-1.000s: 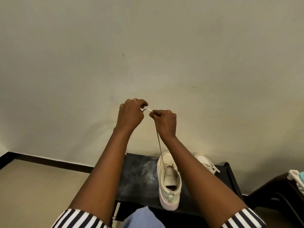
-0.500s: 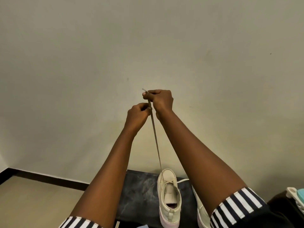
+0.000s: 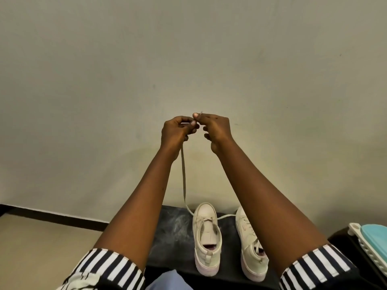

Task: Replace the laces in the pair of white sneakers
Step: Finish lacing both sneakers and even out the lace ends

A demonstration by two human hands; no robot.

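Head view, bench (image 3: 173, 237): black flat top, scuffed grey, carrying both sneakers side by side.
Centre sneaker (image 3: 206, 254): white, smooth upper, thick sole; tongue showing in its opening.
Second sneaker (image 3: 251, 262): white, partly behind right forearm.
Lace (image 3: 183, 181): flat, pale, taut from centre sneaker's eyelets up to hands.
Left hand (image 3: 174, 130): pinches lace.
Right hand (image 3: 215, 126): fingertips pinch lace tip.

entry: our clothing. left sleeve (image 3: 104, 268): short, loose, broad navy-and-white stripes running lengthwise. right sleeve (image 3: 318, 266): same striped cloth, same cut. left hand (image 3: 176, 130), right hand (image 3: 215, 126): bare, as are our forearms (image 3: 146, 206). pale blue cloth (image 3: 169, 281) at the bottom edge between our arms: we cannot tell which garment.
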